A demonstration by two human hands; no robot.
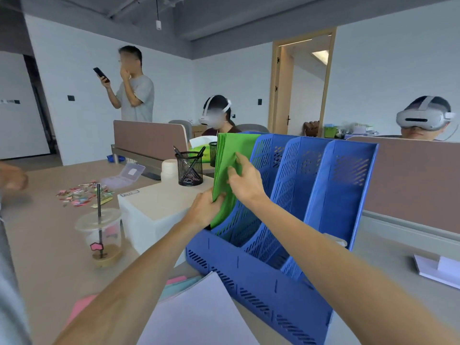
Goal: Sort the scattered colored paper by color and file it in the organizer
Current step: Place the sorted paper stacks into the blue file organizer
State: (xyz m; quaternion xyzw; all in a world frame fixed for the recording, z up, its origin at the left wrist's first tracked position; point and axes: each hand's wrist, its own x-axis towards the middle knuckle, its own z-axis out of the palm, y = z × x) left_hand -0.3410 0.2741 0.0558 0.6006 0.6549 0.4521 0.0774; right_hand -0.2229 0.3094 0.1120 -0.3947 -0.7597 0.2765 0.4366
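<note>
A blue plastic organizer (pixel 261 290) with three upright slots stands on the desk in front of me. A stack of green paper (pixel 227 155) stands upright in its leftmost slot. My left hand (pixel 205 210) pinches the stack's lower left edge. My right hand (pixel 245 179) presses on the stack's right side, fingers over the sheets. The other two slots look empty. Near the bottom edge lie lavender paper (pixel 199 312), a pink sheet (pixel 79 307) and light teal sheets (pixel 181 286).
A white box (pixel 151 207) sits left of the organizer, a mesh pen cup (pixel 189 168) behind it. A plastic drink cup with a straw (pixel 100 235) and scattered coloured clips (pixel 79 192) lie to the left. Other people sit and stand beyond the desk dividers.
</note>
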